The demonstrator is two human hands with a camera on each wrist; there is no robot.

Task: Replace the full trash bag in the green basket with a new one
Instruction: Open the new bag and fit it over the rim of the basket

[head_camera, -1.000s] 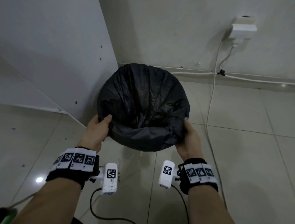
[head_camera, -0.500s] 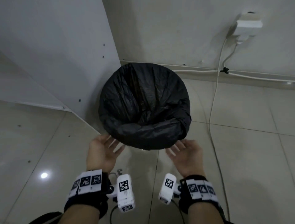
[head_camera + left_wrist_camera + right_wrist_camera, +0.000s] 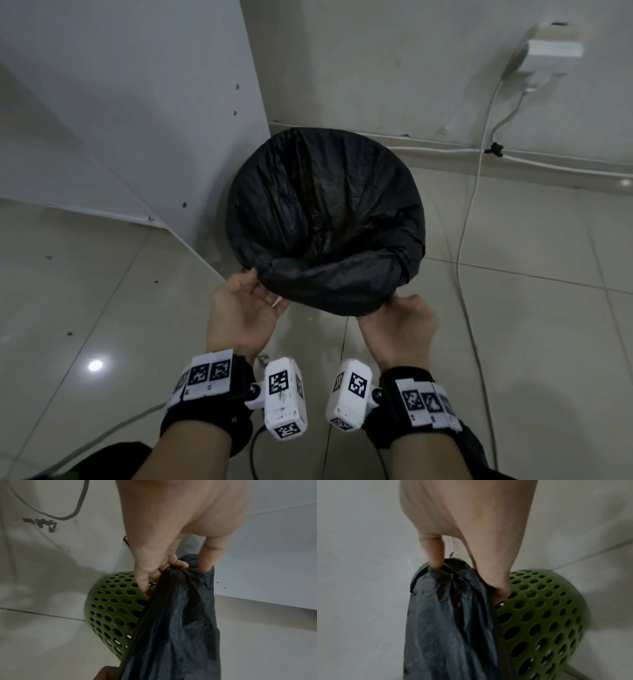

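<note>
At centre frame of the head view, the green basket (image 3: 113, 605) sits on the tiled floor (image 3: 513, 342) in a corner, close beside a white panel (image 3: 137, 102) at left, wall (image 3: 376, 61) behind. Black trash bag (image 3: 325, 212) lines it, mouth folded over the rim, so from above you see only bag; the perforated green side shows in both wrist views.

Your 2 hands are on the near edge of the fold. Left hand (image 3: 245, 308) at lower left of the bag: thumb and fingers pinching a gathered bunch of film just under the rim, clear in the left wrist view. Right hand (image 3: 399, 322) at lower right: fingers curled, thumb hooked on the fold, a bunch of film pinched against the basket side.

Handling, as a judgement: film is thin, soft, crinkly, slippery; it bunches instead of holding shape and can tear if you yank 1 point. Interior looks dark and slack from above; contents not visible, so weight cannot be told. Grip the doubled fold at the rim, not the single layer lower down. Peel it up off the rim at 2 opposite spots, then gather the mouth before lifting. Basket looks light plastic and may ride up with the bag.

White cable (image 3: 469, 212) hangs from a wall socket (image 3: 551, 51) at upper right, well apart.
</note>
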